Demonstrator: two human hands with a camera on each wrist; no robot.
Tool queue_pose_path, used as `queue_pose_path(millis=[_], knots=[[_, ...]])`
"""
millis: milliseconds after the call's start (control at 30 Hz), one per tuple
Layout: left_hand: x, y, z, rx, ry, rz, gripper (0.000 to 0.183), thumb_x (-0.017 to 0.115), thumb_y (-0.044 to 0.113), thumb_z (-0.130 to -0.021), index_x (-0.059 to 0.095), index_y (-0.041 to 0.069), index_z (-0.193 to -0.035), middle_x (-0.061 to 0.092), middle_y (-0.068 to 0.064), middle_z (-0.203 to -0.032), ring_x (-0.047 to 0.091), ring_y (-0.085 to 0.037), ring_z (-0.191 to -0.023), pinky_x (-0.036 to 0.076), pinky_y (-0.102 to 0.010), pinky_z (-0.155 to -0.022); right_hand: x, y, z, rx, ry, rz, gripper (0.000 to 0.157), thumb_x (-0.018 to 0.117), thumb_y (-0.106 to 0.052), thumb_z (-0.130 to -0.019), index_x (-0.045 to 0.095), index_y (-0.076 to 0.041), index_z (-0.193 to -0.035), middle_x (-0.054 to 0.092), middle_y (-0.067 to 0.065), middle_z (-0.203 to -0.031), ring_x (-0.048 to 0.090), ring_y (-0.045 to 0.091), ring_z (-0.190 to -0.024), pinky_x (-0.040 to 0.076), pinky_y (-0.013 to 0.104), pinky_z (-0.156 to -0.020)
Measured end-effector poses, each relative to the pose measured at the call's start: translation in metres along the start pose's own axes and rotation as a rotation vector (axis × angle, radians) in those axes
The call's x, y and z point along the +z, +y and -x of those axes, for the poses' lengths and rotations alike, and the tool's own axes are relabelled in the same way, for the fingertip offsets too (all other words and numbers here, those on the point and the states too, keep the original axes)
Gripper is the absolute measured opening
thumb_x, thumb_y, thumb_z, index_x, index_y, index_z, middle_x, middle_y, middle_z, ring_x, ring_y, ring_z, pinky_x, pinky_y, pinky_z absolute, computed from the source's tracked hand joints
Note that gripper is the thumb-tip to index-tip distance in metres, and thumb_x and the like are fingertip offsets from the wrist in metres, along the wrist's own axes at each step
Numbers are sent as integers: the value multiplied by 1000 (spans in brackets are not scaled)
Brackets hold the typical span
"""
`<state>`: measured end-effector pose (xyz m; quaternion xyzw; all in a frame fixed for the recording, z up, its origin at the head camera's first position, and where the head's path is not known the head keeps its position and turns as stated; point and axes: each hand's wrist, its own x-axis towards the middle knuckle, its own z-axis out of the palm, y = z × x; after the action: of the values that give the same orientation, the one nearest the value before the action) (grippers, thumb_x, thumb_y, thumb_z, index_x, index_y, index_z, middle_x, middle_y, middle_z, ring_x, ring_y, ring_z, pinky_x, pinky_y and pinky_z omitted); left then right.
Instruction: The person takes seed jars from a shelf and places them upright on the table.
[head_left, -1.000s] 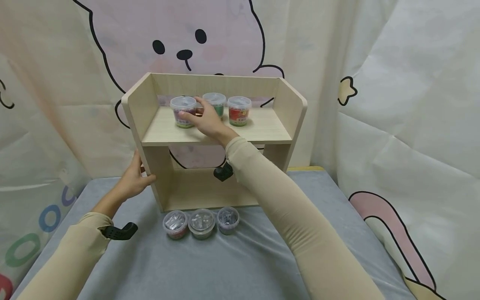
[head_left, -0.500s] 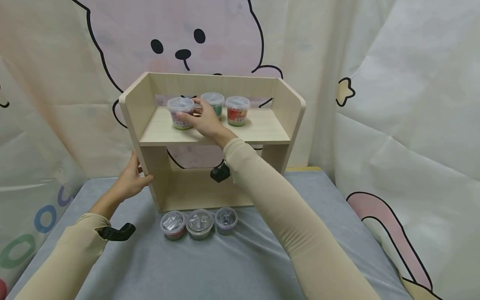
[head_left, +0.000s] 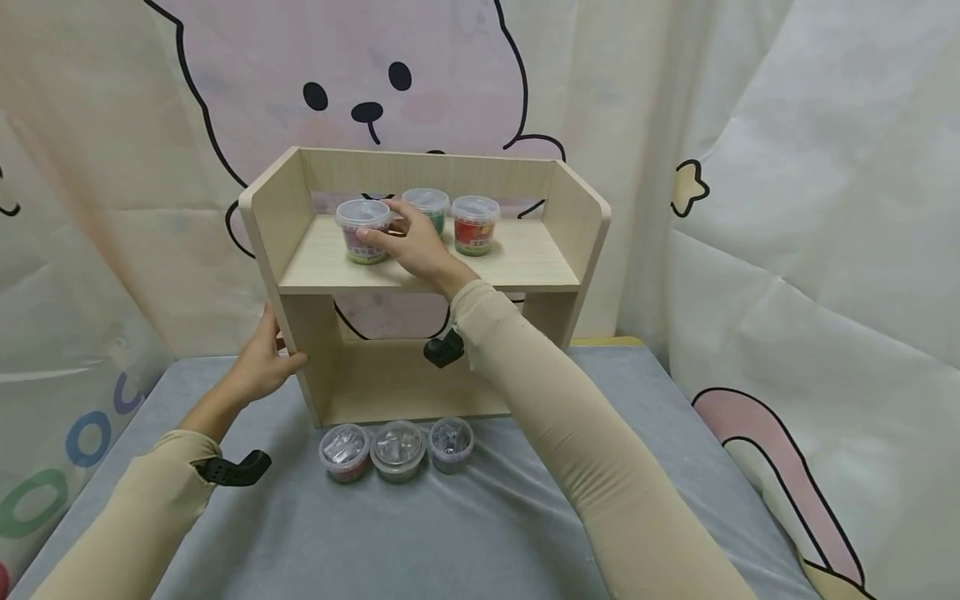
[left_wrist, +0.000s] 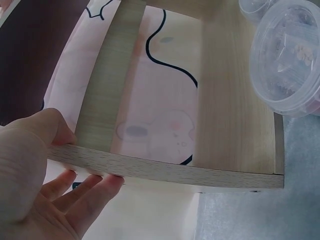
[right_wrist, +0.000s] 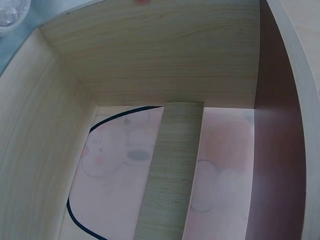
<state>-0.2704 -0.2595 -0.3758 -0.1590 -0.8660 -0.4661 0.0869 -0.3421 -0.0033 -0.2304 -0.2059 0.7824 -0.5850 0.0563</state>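
Note:
A small light-wood shelf unit (head_left: pixel 427 287) with two levels stands on the table. My left hand (head_left: pixel 258 358) grips its left side panel; in the left wrist view the thumb is inside the panel edge and the fingers outside. On the upper level my right hand (head_left: pixel 423 246) holds a clear-lidded plastic tub (head_left: pixel 363 237) with purplish contents, thumb in front. Right of it are a green tub (head_left: pixel 427 204), partly hidden by the hand, and a red tub (head_left: pixel 475 229). Before the unit sit three more lidded tubs: left (head_left: pixel 345 452), middle (head_left: pixel 397 450) and right (head_left: pixel 451 444).
A grey-blue cloth (head_left: pixel 390 542) covers the table. Pale curtains with cartoon prints (head_left: pixel 615 125) hang behind and at both sides. The right wrist view shows only the lower compartment's inside (right_wrist: pixel 150 55) and part of one tub (right_wrist: pixel 11 14).
The tub in my right hand has shifted slightly toward the upper level's front edge. My left hand keeps its hold on the side panel. The head view has moved a little.

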Motion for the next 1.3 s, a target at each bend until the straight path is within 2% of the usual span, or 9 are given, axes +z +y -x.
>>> queue_pose_path(millis=[167, 367, 433, 667, 800, 933, 1067, 1300], knots=[[2, -1, -1, 23, 10, 0, 105, 58, -13, -85, -6, 18, -162, 17, -33, -162, 38, -65, -134, 45, -76, -94, -1, 0, 0, -12, 7, -22, 71, 71, -27, -95, 36, -18, -157, 52, 10, -152, 50, 20, -141, 41, 35, -118], [2, 0, 1, 28, 10, 6, 101, 58, -13, -85, -1, 14, -161, 23, -34, -158, 44, -63, -129, 51, -68, -91, 0, -1, 3, -21, 2, -51, 71, 71, -24, -95, 36, -15, -156, 54, 11, -150, 51, 19, -139, 42, 34, -118], [2, 0, 2, 41, 6, 15, 100, 59, -13, -84, -1, 12, -161, 24, -34, -157, 44, -61, -129, 50, -66, -92, 0, -2, 4, -19, -3, -55, 70, 71, -24, -95, 37, -15, -156, 54, 11, -150, 51, 19, -140, 41, 34, -118], [1, -4, 3, 62, 5, 16, 104, 57, -15, -84, -4, 16, -162, 20, -32, -159, 42, -60, -130, 48, -69, -92, -5, -7, 13, 22, -68, 0, 71, 70, -32, -95, 36, -22, -157, 51, 8, -153, 46, 19, -144, 36, 38, -122], [1, -4, 1, 78, 6, 12, 105, 57, -15, -83, -5, 18, -162, 19, -32, -159, 39, -59, -132, 47, -70, -92, -12, -8, 24, 17, -84, -3, 71, 70, -30, -95, 36, -22, -157, 52, 9, -152, 47, 19, -144, 37, 40, -121], [3, -4, 0, 78, 13, 10, 104, 57, -15, -83, -4, 17, -162, 19, -31, -159, 36, -56, -135, 44, -73, -94, -22, -7, 39, -42, -99, -39, 67, 68, -24, -97, 37, -19, -156, 53, 10, -151, 49, 21, -142, 41, 39, -119], [4, -2, 0, 81, 17, 4, 103, 57, -15, -84, -4, 14, -162, 19, -32, -159, 34, -56, -137, 42, -75, -95, -35, -5, 58, -85, -116, -79, 64, 64, -17, -98, 37, -17, -156, 52, 12, -151, 50, 23, -141, 43, 40, -117], [4, -2, 2, 89, 6, 11, 106, 58, -16, -83, -5, 16, -162, 17, -31, -160, 30, -55, -139, 39, -76, -97, -52, 4, 94, -131, -134, -131, 60, 59, -8, -99, 37, -12, -154, 49, 15, -152, 50, 27, -140, 43, 47, -116]])
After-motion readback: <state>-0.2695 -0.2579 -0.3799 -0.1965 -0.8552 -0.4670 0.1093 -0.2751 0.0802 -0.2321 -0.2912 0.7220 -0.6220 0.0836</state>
